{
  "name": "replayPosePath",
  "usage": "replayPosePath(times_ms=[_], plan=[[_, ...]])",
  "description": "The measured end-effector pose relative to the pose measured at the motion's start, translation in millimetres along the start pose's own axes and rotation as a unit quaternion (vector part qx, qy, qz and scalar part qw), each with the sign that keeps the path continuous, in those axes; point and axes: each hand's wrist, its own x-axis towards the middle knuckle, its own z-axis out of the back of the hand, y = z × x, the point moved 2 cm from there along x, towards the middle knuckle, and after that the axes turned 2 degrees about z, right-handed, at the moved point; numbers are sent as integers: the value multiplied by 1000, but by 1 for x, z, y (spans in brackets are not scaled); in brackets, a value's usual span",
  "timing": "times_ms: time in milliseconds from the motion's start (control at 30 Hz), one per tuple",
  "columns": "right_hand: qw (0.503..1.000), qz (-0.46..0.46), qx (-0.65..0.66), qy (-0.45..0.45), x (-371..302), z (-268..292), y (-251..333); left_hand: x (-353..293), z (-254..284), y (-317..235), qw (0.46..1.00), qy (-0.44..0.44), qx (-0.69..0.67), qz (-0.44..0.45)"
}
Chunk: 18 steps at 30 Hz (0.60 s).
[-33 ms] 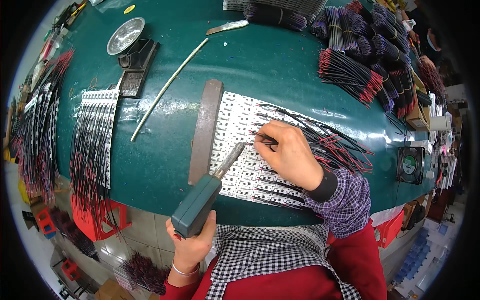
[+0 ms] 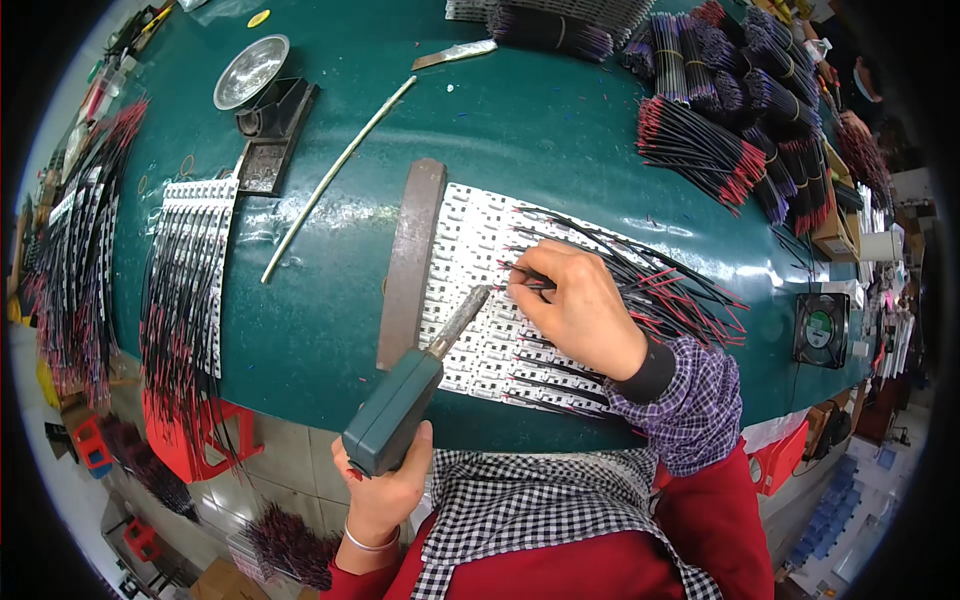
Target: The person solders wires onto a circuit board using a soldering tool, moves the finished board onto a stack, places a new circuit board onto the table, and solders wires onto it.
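My left hand (image 2: 388, 492) is wrapped round the grip of a dark green soldering gun (image 2: 396, 408). Its grey metal tip points up and right, ending beside the fingers of my right hand (image 2: 588, 308). Those fingers pinch a thin black wire (image 2: 507, 266) with a red end, over a panel of small white circuit boards (image 2: 460, 235). Black wires with red ends (image 2: 690, 300) lie across the panel's right part and trail off it. A flat brown-grey bar (image 2: 411, 270) lies along the panel's left edge. The exact contact between tip, wire and board is too small to tell.
Left on the green table (image 2: 330, 320) lies another wired panel (image 2: 195, 260). Behind it stands a round metal dish (image 2: 252, 72) on a dark stand; a pale stick (image 2: 340, 175) lies nearby. Wire bundles (image 2: 700, 150) pile up at the back right, with a small black fan (image 2: 821, 330) nearer.
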Motion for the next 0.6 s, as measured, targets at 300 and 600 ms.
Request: replayPosePath(times_ms=[300,600], plan=[[1000,15,-24,1,0,2,2,-14,12,13,999,7,-7,34],[993,115,14,-39,-12,15,11,-17,17,13,999,-22,-42,26]])
